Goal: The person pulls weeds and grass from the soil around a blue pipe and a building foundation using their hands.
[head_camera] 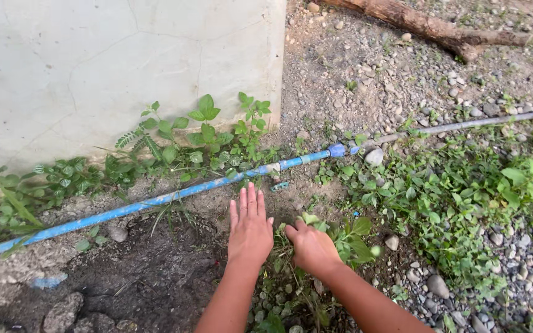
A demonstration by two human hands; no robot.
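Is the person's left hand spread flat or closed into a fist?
Spread flat. The left hand lies palm down on the bare soil with straight fingers, beside the blue pipe. The right hand is closed around weeds.

No packages, labels, signs or screens are showing anywhere in this view.
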